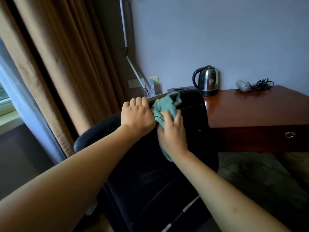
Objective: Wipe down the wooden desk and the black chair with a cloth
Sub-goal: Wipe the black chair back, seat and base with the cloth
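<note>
- Two bare hands are seen at the top of the black chair (pixel 167 173), whose backrest is turned toward the camera and stands just in front of the wooden desk (pixel 260 108).
- The left hand (pixel 136 117) is curled over the chair's top edge, fingers closed on it, apparently to steady it.
- The right hand (pixel 172 131) is closed around a bunched green cloth (pixel 163 106), which is pressed against the upper backrest, just beside the left hand.
- The cloth is spread up and to the right of the gripping hand, toward the backrest's top right corner; a tail is left hanging below the wrist.
- The backrest's long axis is judged to run downward toward the camera, so open, unwiped room lies mostly below the right hand, the nearer one to it.
- The desk edge is set close behind the chair's right side, and a sideways stroke there is likely to be cramped.
- A kettle (pixel 206 81) and a hairdryer (pixel 244 86) are left standing on the desk, well apart from the cloth.
</note>
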The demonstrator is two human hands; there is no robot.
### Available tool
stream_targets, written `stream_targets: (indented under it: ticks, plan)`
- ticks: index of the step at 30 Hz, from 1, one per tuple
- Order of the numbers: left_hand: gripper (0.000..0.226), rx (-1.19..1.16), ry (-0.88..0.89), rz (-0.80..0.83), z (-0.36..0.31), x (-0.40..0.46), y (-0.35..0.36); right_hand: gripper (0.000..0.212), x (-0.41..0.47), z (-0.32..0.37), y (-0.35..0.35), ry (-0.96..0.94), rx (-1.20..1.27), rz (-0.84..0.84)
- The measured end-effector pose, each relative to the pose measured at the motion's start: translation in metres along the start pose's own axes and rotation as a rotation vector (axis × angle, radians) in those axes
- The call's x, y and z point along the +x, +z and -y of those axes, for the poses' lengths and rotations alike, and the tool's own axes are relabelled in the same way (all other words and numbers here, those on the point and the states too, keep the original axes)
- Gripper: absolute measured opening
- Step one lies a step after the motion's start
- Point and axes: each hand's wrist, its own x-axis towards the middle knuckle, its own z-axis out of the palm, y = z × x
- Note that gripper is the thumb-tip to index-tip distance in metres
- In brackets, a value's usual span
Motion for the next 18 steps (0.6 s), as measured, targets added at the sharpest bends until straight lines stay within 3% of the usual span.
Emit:
stream_targets:
  ticks: [2, 4, 8, 12, 15, 18]
  plan:
    - [0.051, 0.027, 0.033, -0.013, -0.008, 0.003, 0.006, 0.036, 0.0, -0.005, -0.002, -0.109, -0.024, 0.03]
    - [0.056, 0.042, 0.037, -0.06, -0.009, 0.002, 0.011, 0.036, 0.005, -0.038, -0.006, -0.091, -0.057, 0.035]
    - [0.067, 0.079, 0.041, -0.089, -0.014, 0.008, 0.016, 0.03, 0.021, -0.111, -0.015, 0.273, 0.017, -0.036]
    - [0.074, 0.106, -0.012, -0.063, -0.027, 0.012, 0.02, 0.024, 0.037, -0.116, -0.022, 0.457, 0.018, -0.039]
    - [0.077, 0.136, -0.044, -0.065, -0.035, 0.012, 0.02, 0.03, 0.047, -0.089, -0.022, 0.367, -0.006, -0.054]
    - [0.076, 0.115, -0.065, -0.09, -0.042, 0.014, 0.023, 0.034, 0.05, -0.069, -0.019, 0.117, -0.01, 0.025]
